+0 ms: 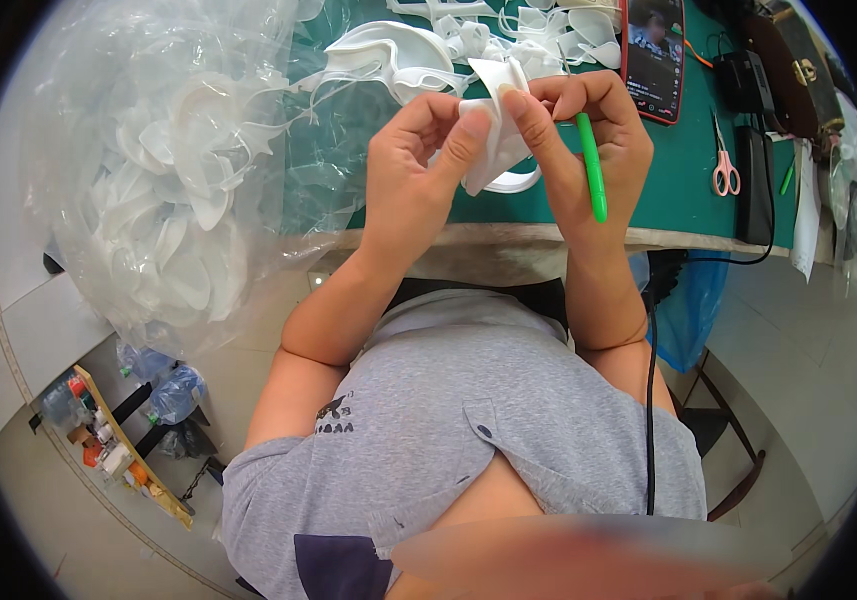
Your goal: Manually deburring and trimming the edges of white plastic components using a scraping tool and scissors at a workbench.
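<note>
Between my two hands, above the table's near edge, is a folded white fabric piece (496,150), a soft padded-looking part with a curved band hanging below it. My left hand (418,160) is closed, pinching the left edge between thumb and fingers. On the other side my right hand (598,140) grips the piece between thumb and forefinger. A slim tool with a bright green handle (591,170) is also tucked in my right hand; its working end is mostly hidden by the fingers. Just beyond lie white moulded cups with straps (388,55).
A large clear plastic bag (278,200) full of white cup-shaped pieces fills the left. On the green tabletop (668,170) are a phone (652,55) with its screen lit, pink-handled scissors (724,175), a black box (746,80) and cables. White scraps (538,30) lie at the back.
</note>
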